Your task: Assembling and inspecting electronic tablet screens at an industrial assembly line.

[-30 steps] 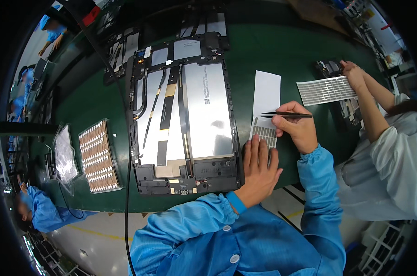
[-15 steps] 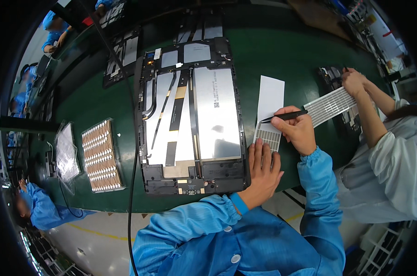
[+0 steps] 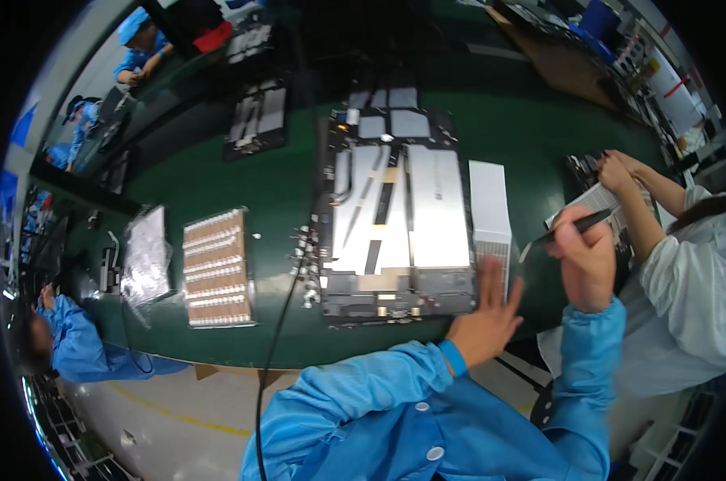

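In front of me lies an opened tablet-like device [image 3: 440, 228] with silver battery panels, dark flex strips and a black frame. My left hand [image 3: 483, 330] rests flat with fingers apart at the device's lower right corner. Its fingertips lie on a narrow sticker sheet [image 3: 491, 196], white at the top and gridded with small labels below. My right hand [image 3: 587, 268] is closed around slim black tweezers [image 3: 542, 240], raised to the right of the sheet. Their light tip points down and left, apart from the sheet. Motion blurs both hands somewhat.
Left of the device are a tray of small white-and-brown parts [image 3: 218, 268] and a clear plastic bag [image 3: 146, 252]. A black cable [image 3: 276, 345] crosses in front. Another similar device [image 3: 256, 120] lies farther back. At right, a co-worker's hands [image 3: 617, 172] hold a label sheet.
My right hand with the tweezers has drawn away from the sticker sheet to the right. My left hand stays on the sheet. The whole view has shifted, showing the table farther right.
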Tool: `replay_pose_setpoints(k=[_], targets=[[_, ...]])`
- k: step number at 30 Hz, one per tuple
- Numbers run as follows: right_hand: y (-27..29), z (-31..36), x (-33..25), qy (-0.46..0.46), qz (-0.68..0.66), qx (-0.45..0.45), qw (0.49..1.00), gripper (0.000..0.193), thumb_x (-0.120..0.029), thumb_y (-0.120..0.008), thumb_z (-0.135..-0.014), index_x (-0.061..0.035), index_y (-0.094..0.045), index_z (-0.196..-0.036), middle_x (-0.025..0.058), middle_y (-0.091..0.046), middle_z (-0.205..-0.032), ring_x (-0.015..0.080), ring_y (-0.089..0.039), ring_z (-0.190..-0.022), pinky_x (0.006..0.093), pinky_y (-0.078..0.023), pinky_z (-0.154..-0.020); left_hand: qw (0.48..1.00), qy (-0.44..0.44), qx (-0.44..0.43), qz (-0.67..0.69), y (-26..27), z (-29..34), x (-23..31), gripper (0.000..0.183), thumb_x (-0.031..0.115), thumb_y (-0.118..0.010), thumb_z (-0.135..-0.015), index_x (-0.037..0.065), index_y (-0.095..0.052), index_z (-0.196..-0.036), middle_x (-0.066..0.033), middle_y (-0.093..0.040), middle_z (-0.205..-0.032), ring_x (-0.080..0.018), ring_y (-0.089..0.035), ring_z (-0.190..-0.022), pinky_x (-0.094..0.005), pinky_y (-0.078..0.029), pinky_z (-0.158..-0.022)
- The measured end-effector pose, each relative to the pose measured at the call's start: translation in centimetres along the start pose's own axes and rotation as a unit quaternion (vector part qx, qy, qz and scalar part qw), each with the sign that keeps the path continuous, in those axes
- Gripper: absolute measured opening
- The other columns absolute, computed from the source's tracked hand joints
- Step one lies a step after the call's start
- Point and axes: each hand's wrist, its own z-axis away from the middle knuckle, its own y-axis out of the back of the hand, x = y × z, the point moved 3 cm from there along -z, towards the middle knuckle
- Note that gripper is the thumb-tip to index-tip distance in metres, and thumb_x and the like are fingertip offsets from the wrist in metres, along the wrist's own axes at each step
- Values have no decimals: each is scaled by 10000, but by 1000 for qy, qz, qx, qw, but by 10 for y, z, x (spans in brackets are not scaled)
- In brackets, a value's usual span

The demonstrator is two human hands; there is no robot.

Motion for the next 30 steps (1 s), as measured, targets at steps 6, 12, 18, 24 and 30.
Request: replay_pose_setpoints(k=[6,12,18,24,30], targets=[[-120,-112,-25,45,77,-83,993,327,-326,-809,-875,-20,-725,-951,5,-644,-770,80,-532,-657,239,-422,-596,953,-199,-40,224,134,32,6,426,226,-674,-920,-44,-613,-1243,-292,-588,-1310,-366,-619,-1180,-437,-502,-1001],[-142,-147,4,49,104,-82,990,257,-259,-814,-875,-17,-728,-890,12,-657,-738,73,-559,-646,224,-435,-584,979,-118,62,155,239,-12,-83,281,19,-714,-792,-37,-666,-1063,-193,-696,-1108,-314,-695,-914,-404,-553,-775],[-153,-157,4,1,131,-99,986,271,-248,-803,-884,8,-715,-896,68,-690,-760,101,-611,-664,242,-477,-591,988,-81,109,79,237,-45,-139,256,-34,-669,-778,-25,-666,-1034,-172,-695,-1094,-325,-678,-911,-410,-519,-785],[-152,-161,4,12,146,-97,985,261,-231,-796,-888,17,-716,-898,84,-697,-759,114,-621,-639,247,-487,-585,991,-93,101,7,230,-63,-157,301,25,-669,-731,-76,-661,-1015,-215,-665,-1118,-342,-632,-1002,-435,-495,-855],[-154,-160,6,9,139,-98,985,228,-195,-793,-883,23,-728,-890,72,-703,-755,88,-603,-641,253,-474,-575,988,-84,124,-21,224,-75,-161,248,-35,-631,-714,-35,-669,-958,-202,-686,-1129,-362,-642,-992,-440,-502,-828]])
